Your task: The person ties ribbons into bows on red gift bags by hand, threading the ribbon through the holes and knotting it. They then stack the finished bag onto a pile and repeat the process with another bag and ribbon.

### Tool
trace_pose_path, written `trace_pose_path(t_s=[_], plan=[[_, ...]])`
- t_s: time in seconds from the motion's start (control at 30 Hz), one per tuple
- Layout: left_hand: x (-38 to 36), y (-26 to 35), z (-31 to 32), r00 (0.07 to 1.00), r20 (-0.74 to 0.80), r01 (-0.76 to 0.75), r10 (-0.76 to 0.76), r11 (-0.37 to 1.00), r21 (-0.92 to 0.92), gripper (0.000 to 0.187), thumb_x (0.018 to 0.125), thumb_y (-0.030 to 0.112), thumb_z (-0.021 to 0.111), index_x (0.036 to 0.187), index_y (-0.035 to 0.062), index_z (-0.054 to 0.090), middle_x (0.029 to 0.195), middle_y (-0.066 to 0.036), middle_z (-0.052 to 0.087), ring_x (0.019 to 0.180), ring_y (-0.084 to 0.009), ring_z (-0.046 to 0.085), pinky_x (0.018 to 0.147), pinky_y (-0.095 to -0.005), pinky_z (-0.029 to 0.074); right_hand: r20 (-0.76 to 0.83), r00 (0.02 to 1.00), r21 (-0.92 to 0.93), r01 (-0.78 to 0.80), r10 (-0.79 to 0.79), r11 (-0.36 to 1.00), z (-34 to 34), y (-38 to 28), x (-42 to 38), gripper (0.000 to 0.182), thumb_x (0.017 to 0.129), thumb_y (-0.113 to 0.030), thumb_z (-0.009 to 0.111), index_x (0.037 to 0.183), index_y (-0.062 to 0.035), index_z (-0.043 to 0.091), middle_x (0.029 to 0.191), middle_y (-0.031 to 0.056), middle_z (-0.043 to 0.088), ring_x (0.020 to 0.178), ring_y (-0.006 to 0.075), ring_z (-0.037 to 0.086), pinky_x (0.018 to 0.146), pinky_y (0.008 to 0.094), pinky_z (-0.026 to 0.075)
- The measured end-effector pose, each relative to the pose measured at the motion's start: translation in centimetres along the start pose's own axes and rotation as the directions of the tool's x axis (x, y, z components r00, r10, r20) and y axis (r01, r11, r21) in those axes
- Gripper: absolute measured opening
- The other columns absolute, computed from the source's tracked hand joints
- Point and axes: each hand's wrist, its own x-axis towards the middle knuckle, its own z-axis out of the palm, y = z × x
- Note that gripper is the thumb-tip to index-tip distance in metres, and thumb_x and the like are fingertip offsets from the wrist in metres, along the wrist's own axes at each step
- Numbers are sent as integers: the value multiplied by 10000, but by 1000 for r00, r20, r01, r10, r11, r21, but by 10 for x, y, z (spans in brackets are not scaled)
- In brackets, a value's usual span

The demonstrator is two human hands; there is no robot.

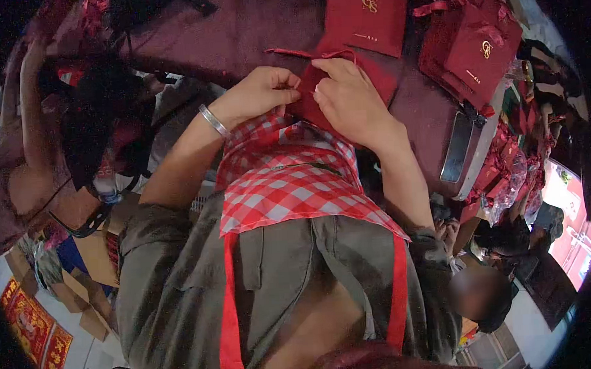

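Note:
A dark red fabric pouch with a ribbon along its top lies at the table edge, just beyond my red-and-white checked apron. My right hand rests over the pouch with its fingers bent around it. To its left, my left hand, with a silver bracelet at the wrist, is closed in a pinch beside the pouch. What lies between those fingertips is too small to make out. Part of the pouch is hidden under my right hand.
Red pouches with gold lettering lie ahead and stacked to the right on the dark red tablecloth. A phone sits near the table's right edge. Other people are on both sides; cardboard boxes stand at left.

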Motion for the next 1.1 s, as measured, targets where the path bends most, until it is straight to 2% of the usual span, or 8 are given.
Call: trace_pose_path(t_s=[0.37,0.43,0.57,0.77,0.83,0.93,1.03,1.1], plan=[[2,-3,8,996,-84,-25,35,992,122,223,848,86,608,1041,-21,575,777,-20,594,576,-85,551,527,-236,459,135,991,3,-18,18,1000,-6,-1,12,225,835,-163,507,906,6,638,1265,150,478,1195,331,410,964,555,357],[3,-7,7,994,-89,-51,60,993,104,244,852,78,601,1068,-28,567,796,-31,601,581,-89,556,527,-236,465,175,985,-131,30,-6,991,-10,-7,17,186,829,-141,517,870,0,630,1211,152,508,1147,319,447,943,468,380],[2,-3,11,992,-106,-58,71,992,115,248,861,51,582,1092,-36,558,864,-53,615,622,-95,573,539,-233,476,257,965,-344,36,57,938,-10,-25,21,183,828,-143,517,881,-18,639,1214,142,501,1144,304,448,937,501,375],[-6,5,6,998,-54,-41,44,997,65,282,864,42,540,1136,-30,538,893,-57,621,659,-103,597,560,-235,482,148,989,-308,32,15,951,2,-7,15,182,831,-162,548,896,-13,631,1240,150,488,1174,311,439,964,510,372],[-5,2,-1,1000,-18,-24,25,998,50,298,863,42,526,1153,-25,530,896,-57,621,661,-106,603,565,-236,483,4,996,-59,90,-90,994,6,6,7,173,825,-157,587,897,-3,618,1250,167,491,1188,328,440,980,454,383],[-1,0,-7,998,41,-46,45,999,15,335,858,45,508,1187,-20,509,898,-57,617,666,-108,611,559,-237,478,-105,992,32,77,-74,996,9,10,-4,169,816,-145,614,902,1,607,1245,184,499,1175,344,459,966,409,404],[-2,18,-2,999,42,15,-22,985,173,306,868,1,509,1171,-40,499,950,-36,604,674,-101,598,634,-237,494,-199,978,88,87,-68,992,16,16,-8,160,829,-148,562,901,-11,604,1213,181,522,1135,360,490,968,423,404],[2,18,-1,987,-5,-147,163,902,407,266,819,25,545,1075,-41,571,864,-67,620,665,-121,611,571,-260,480,-216,974,56,84,-70,995,20,15,-9,150,824,-141,557,911,-27,600,1209,174,523,1137,351,486,960,437,405]])
